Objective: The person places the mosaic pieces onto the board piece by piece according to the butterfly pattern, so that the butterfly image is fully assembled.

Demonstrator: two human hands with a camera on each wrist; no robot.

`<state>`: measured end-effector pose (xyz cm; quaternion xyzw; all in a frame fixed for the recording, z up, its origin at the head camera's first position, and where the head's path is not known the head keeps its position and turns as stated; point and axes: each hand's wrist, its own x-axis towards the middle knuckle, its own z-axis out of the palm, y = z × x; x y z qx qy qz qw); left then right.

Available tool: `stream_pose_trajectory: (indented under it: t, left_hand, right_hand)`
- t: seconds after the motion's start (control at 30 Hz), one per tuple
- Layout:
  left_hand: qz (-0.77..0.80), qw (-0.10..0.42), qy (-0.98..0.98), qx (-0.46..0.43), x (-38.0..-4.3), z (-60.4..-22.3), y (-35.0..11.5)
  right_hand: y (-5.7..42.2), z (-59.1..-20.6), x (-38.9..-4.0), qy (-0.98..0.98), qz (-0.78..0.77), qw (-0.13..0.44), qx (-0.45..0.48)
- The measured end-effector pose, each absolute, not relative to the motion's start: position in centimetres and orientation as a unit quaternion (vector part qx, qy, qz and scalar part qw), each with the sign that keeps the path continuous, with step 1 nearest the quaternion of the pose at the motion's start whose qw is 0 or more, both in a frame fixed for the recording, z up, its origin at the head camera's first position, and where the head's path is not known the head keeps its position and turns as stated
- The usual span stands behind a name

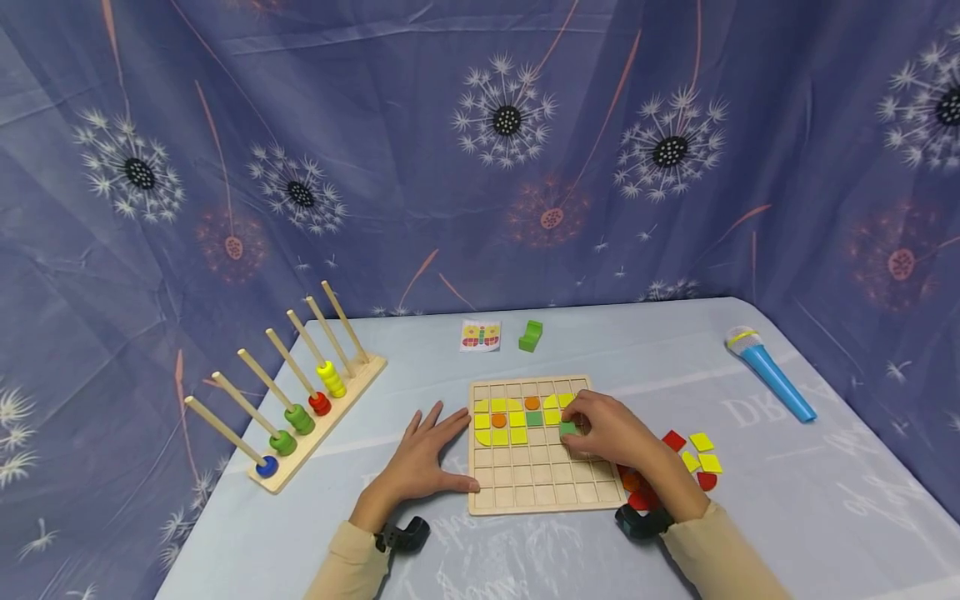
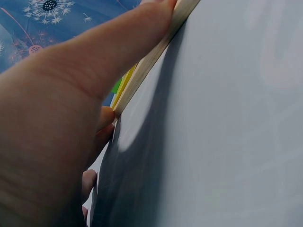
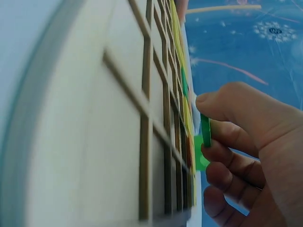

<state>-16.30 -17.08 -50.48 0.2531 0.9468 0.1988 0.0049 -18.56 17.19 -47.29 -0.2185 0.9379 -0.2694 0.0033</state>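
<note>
A wooden grid board [image 1: 515, 477] lies on the table, its upper rows partly filled with yellow tiles [image 1: 518, 436], orange discs [image 1: 498, 421] and a green square [image 1: 534, 418]. My right hand [image 1: 611, 427] pinches another green square tile [image 3: 205, 130] between thumb and fingertips, close over the right part of the board. In the right wrist view that tile stands on edge, tilted away from the grid. My left hand [image 1: 423, 458] lies spread at the board's left side, thumb and fingertips at its rim. The left wrist view shows the thumb [image 2: 118, 52] along the wooden edge.
Loose red and yellow tiles [image 1: 708, 463] lie right of the board, partly hidden by my right forearm. Behind it are a picture card [image 1: 480, 336] and a green block [image 1: 530, 336]. A peg rack [image 1: 292, 464] with coloured rings stands left; a blue toy microphone [image 1: 776, 379] lies right.
</note>
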Motion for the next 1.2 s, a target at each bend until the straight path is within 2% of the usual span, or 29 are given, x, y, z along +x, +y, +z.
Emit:
stream_pose_trajectory:
  t: [0.37, 0.7, 0.93, 1.2]
  left_hand:
    - [0.202, 0.000, 0.946, 0.253, -16.3, -50.5, -17.0]
    - [0.200, 0.000, 0.947, 0.252, -16.4, -50.6, -17.1]
    - [0.204, 0.001, 0.945, 0.255, -16.3, -50.5, -17.0]
    - [0.203, 0.005, 0.947, 0.250, -16.4, -50.6, -17.1]
  right_hand:
    - [14.0, -47.7, -18.6, 0.942, -0.233, 0.001, -0.240]
    - [13.0, -47.8, -18.6, 0.939, -0.239, 0.009, -0.249]
    - [13.6, -47.7, -18.3, 0.939, -0.244, 0.003, -0.243]
    - [16.6, -47.2, -17.5, 0.940, -0.259, -0.001, -0.220]
